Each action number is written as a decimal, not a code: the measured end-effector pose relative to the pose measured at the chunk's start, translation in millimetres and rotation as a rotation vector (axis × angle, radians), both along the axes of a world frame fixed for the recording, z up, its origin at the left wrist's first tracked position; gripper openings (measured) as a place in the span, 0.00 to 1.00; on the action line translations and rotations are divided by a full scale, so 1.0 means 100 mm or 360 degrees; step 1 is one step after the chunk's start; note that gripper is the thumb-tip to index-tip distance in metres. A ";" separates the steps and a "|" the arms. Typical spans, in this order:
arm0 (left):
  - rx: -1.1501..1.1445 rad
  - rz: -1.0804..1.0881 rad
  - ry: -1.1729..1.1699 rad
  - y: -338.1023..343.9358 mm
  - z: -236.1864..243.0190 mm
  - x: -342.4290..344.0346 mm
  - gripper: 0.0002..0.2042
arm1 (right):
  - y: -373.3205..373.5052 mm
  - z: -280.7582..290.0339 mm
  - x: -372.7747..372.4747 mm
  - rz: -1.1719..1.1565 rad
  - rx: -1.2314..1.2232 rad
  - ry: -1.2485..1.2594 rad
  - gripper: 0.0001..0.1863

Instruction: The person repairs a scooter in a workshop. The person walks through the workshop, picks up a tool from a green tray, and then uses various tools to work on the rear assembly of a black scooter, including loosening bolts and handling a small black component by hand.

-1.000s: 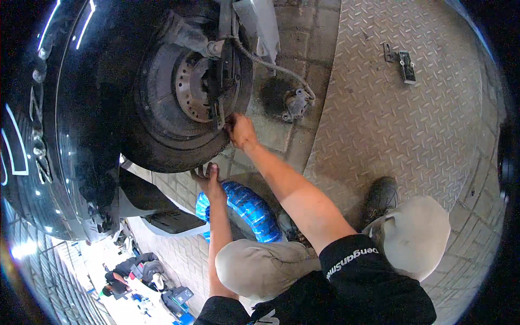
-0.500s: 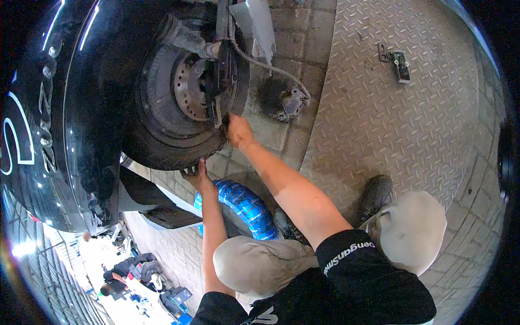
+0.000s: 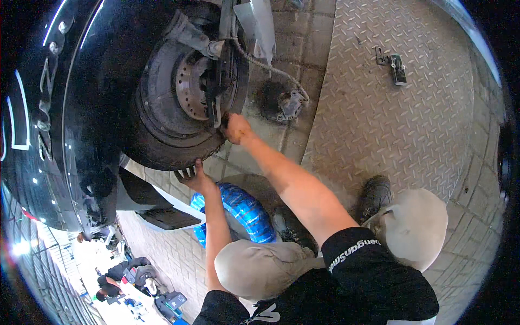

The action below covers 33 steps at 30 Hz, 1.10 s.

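A scooter wheel with a black tyre (image 3: 162, 153) hangs in the dark rear of the vehicle, its drilled brake disc (image 3: 189, 89) facing up. My left hand (image 3: 195, 177) is at the tyre's near edge, palm up, fingers spread, thumb against the rubber. Beside the tyre's right edge my right hand (image 3: 237, 129) is closed, close to the end of a metal arm (image 3: 215, 108); what its fingers hold is hidden. Right of the wheel, a brake caliper (image 3: 290, 105) dangles near the ground on its braided hose (image 3: 262, 64).
A tyre in blue wrapping (image 3: 246, 208) lies by my left knee. On the diamond-plate sheet (image 3: 368, 124) at right rests a small metal bracket part (image 3: 398, 70). Glossy black bodywork (image 3: 92, 119) fills the left. Farther off at lower left, a person (image 3: 111, 287) is among equipment.
My left hand has slid slightly left along the tyre and its fingers show more spread. My right hand stays closed in the same spot. The view has shifted a little.
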<state>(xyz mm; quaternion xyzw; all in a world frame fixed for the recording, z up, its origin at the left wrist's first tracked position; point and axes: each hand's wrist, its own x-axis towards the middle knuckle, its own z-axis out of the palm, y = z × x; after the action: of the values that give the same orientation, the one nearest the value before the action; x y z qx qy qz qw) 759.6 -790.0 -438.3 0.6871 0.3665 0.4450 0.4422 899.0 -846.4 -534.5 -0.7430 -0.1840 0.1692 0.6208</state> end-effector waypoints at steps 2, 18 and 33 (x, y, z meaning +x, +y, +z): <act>-0.0110 -0.0013 -0.0093 -0.01 -0.04 0.01 0.42 | 0.02 -0.02 0.02 0.0083 -0.0223 -0.0094 0.15; 0.0139 -0.0178 -0.0215 0.19 0.14 0.08 0.44 | -0.13 0.29 0.02 0.0200 0.0062 0.0082 0.20; 0.0133 -0.0349 -0.0182 0.25 0.07 -0.03 0.47 | -0.12 0.87 -0.41 0.0117 0.0764 0.0575 0.19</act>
<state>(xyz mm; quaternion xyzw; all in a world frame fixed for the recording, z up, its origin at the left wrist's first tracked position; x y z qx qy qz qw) 757.0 -765.2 -431.5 0.7143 0.2445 0.4474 0.4793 858.2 -858.9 -447.3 -0.5256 -0.1321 0.2728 0.7949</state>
